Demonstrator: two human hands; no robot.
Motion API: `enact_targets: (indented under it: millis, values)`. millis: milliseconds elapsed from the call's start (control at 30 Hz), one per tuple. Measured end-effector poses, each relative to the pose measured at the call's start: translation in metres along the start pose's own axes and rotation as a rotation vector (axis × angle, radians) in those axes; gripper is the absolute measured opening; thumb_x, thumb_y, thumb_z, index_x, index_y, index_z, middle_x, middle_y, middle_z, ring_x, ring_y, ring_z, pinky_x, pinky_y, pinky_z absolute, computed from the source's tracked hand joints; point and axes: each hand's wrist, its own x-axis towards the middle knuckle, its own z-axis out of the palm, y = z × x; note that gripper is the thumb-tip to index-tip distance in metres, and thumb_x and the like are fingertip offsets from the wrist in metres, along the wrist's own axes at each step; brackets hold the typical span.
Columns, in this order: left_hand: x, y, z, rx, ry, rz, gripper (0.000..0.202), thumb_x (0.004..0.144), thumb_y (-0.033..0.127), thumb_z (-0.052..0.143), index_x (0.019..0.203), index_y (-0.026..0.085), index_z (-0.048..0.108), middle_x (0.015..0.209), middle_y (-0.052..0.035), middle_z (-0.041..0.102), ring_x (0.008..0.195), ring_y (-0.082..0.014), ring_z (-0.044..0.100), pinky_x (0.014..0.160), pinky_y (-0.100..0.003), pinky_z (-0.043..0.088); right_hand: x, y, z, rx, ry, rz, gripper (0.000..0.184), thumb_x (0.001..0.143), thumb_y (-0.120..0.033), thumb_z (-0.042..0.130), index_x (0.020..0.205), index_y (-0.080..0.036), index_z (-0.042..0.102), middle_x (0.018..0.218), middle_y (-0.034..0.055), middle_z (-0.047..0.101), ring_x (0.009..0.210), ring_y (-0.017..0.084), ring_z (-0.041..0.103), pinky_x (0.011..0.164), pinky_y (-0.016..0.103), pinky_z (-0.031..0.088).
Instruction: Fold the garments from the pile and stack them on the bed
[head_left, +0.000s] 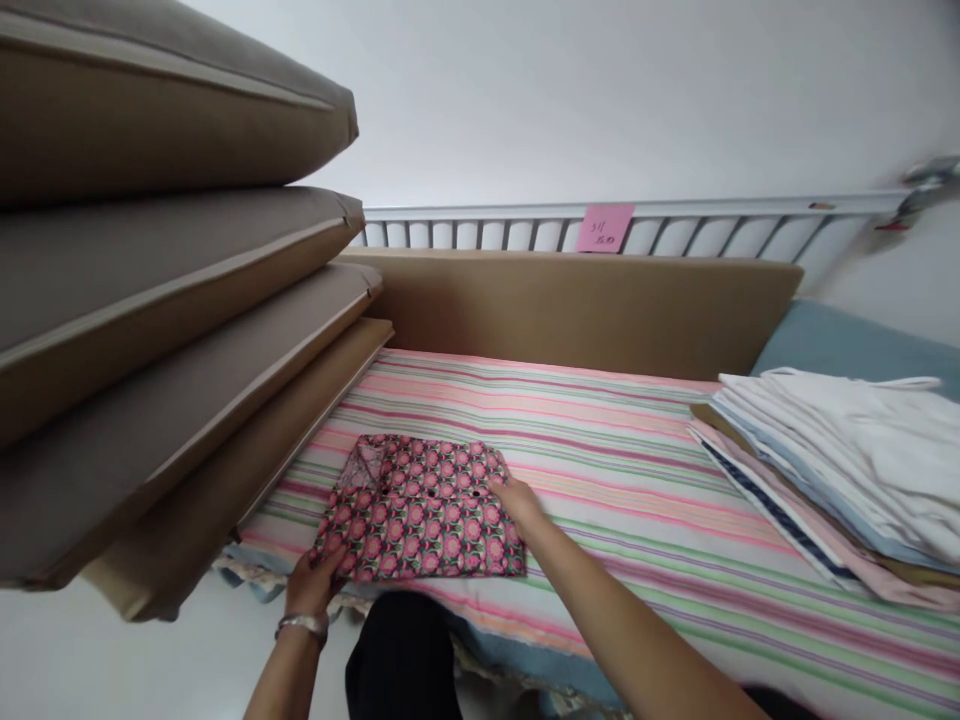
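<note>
Folded floral shirt [424, 510] lies flat on the striped bed sheet [637, 470], close to the near edge of the bed and well apart from the stack of folded clothes [840, 470] on my right. My left hand [310, 582] has its fingers closed on the near left corner. My right hand [517, 502] lies flat with its fingers spread on the far right edge, holding nothing. The risk I see is that a one-sided tug from the left could drag the layers and let the collar end spring open. The shirt also sits so near the edge that a careless pull could slide it off. The sheet could bunch under my right palm, and the leaning cushions [150, 300] crowd my left elbow.
</note>
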Motion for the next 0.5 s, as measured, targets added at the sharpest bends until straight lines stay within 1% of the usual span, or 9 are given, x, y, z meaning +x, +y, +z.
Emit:
enact_targets:
  millis: [67, 133, 200, 267, 333, 400, 467, 500]
  values:
    - [-0.006, 0.0, 0.007, 0.041, -0.02, 0.024, 0.025, 0.062, 0.012, 0.07, 0.082, 0.016, 0.056, 0.068, 0.0005, 0.063, 0.054, -0.0113, 0.059, 0.051, -0.024, 0.051, 0.003, 0.0, -0.014, -0.086, 0.056, -0.017, 0.033, 0.079, -0.037, 0.055, 0.104, -0.02, 0.067, 0.091, 0.0062, 0.072, 0.091, 0.023, 0.066, 0.08, 0.031, 0.05]
    - [-0.017, -0.003, 0.021, 0.105, -0.071, 0.05, 0.025, 0.061, 0.013, 0.071, 0.082, 0.016, 0.056, 0.068, 0.0, 0.063, 0.055, -0.0122, 0.06, 0.05, -0.024, 0.05, 0.004, 0.001, -0.04, -0.147, 0.109, -0.033, 0.034, 0.078, -0.037, 0.054, 0.101, -0.018, 0.069, 0.094, 0.008, 0.072, 0.093, 0.025, 0.065, 0.081, 0.031, 0.048]
    - [-0.032, -0.011, 0.045, 0.205, -0.151, 0.082, 0.025, 0.061, 0.016, 0.071, 0.081, 0.016, 0.057, 0.066, -0.0001, 0.063, 0.053, -0.0128, 0.058, 0.045, -0.024, 0.048, 0.001, 0.006, -0.077, -0.199, 0.163, -0.051, 0.034, 0.078, -0.037, 0.053, 0.1, -0.016, 0.07, 0.097, 0.0088, 0.071, 0.094, 0.025, 0.065, 0.08, 0.03, 0.048]
    - [-0.051, -0.023, 0.075, 0.312, -0.244, 0.118, 0.027, 0.061, 0.019, 0.071, 0.083, 0.016, 0.057, 0.061, 0.0016, 0.06, 0.047, -0.012, 0.054, 0.04, -0.023, 0.043, -0.006, 0.017, -0.123, -0.235, 0.22, -0.057, 0.035, 0.079, -0.038, 0.052, 0.1, -0.017, 0.07, 0.097, 0.0077, 0.072, 0.093, 0.024, 0.065, 0.077, 0.028, 0.048]
    - [-0.07, -0.038, 0.106, 0.404, -0.333, 0.141, 0.028, 0.061, 0.021, 0.07, 0.086, 0.017, 0.056, 0.055, 0.0043, 0.056, 0.044, -0.0118, 0.051, 0.038, -0.022, 0.041, -0.017, 0.032, -0.169, -0.268, 0.283, -0.041, 0.035, 0.08, -0.039, 0.05, 0.1, -0.018, 0.07, 0.094, 0.0068, 0.072, 0.091, 0.024, 0.065, 0.075, 0.027, 0.048]
    - [-0.086, -0.053, 0.132, 0.492, -0.403, 0.153, 0.027, 0.062, 0.024, 0.068, 0.085, 0.017, 0.056, 0.051, 0.0052, 0.054, 0.042, -0.013, 0.051, 0.038, -0.023, 0.04, -0.03, 0.051, -0.21, -0.306, 0.344, -0.001, 0.035, 0.081, -0.04, 0.05, 0.099, -0.017, 0.07, 0.09, 0.0075, 0.073, 0.088, 0.024, 0.066, 0.074, 0.028, 0.048]
    - [-0.096, -0.063, 0.148, 0.58, -0.446, 0.174, 0.025, 0.063, 0.029, 0.066, 0.082, 0.017, 0.056, 0.052, 0.0029, 0.057, 0.044, -0.0153, 0.054, 0.04, -0.025, 0.041, -0.044, 0.069, -0.238, -0.347, 0.405, 0.054, 0.039, 0.081, -0.041, 0.051, 0.102, -0.014, 0.069, 0.09, 0.0107, 0.072, 0.089, 0.026, 0.065, 0.077, 0.032, 0.048]
    - [-0.098, -0.065, 0.153, 0.618, -0.456, 0.195, 0.025, 0.063, 0.032, 0.065, 0.08, 0.017, 0.056, 0.055, 0.001, 0.06, 0.046, -0.0166, 0.056, 0.042, -0.026, 0.042, -0.05, 0.077, -0.247, -0.361, 0.434, 0.079, 0.042, 0.081, -0.042, 0.051, 0.108, -0.012, 0.066, 0.095, 0.0129, 0.071, 0.093, 0.028, 0.064, 0.081, 0.034, 0.048]
